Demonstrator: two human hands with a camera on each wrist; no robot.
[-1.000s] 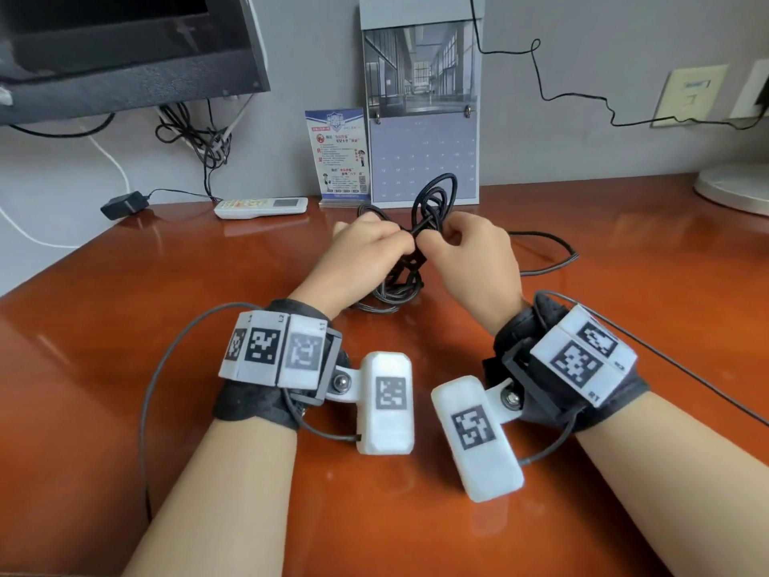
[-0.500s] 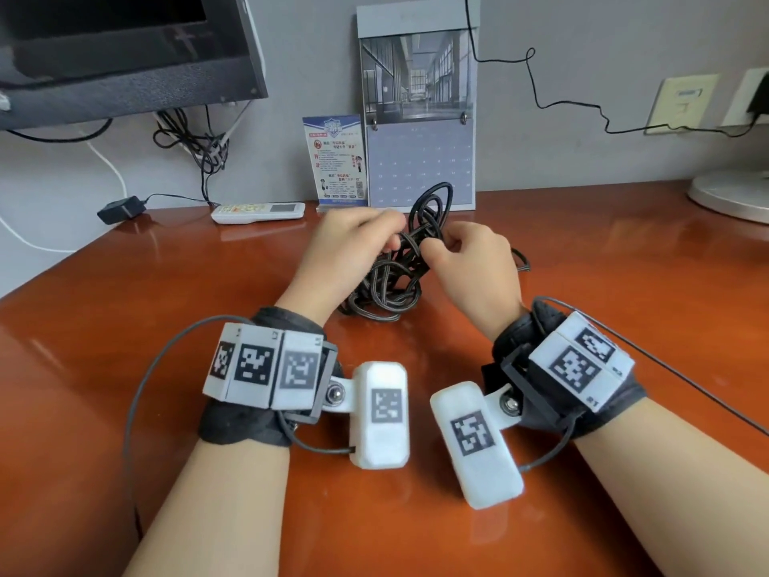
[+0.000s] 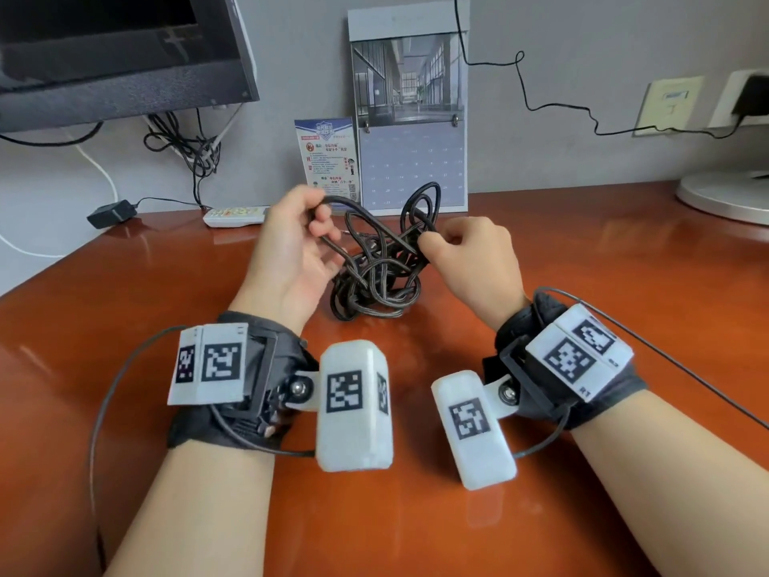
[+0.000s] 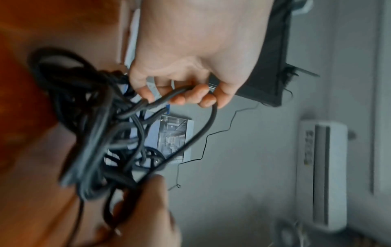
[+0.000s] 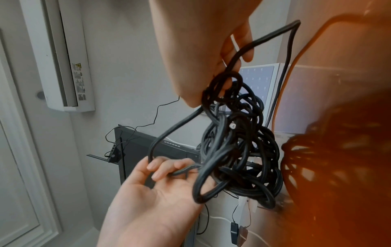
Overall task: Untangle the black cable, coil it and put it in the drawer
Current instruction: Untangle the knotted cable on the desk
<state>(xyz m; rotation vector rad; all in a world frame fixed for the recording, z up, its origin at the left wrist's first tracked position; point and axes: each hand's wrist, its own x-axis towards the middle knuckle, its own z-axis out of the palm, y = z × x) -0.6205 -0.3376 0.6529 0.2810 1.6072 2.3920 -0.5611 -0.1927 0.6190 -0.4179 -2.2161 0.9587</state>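
Item: long black rubber-sheathed cable (image 3: 376, 268), knotted into a dense bundle, centre of the glossy red-brown wooden desk (image 3: 125, 326); its lower loops rest on or just above the surface (which, unclear).

Left hand (image 3: 291, 251): fingers curled round one strand drawn out of the bundle's upper left side, palm turned inward.

Right hand (image 3: 470, 260): thumb and fingers pinched on strands at the bundle's upper right; two tall loops stand up just left of it.

Far edge: white remote control (image 3: 235, 215), blue-and-white printed card (image 3: 328, 160), grey desk calendar (image 3: 410, 118).

Drawer: not in view.

Status, judged: untangling in progress; coiling not begun.

Risks, judged: pulling the held strand outward while the other hand grips crossing loops could cinch the knot tighter; a plug end (barely visible within the mass) could snag in a loop; the lifted bundle may drag toward the remote control.
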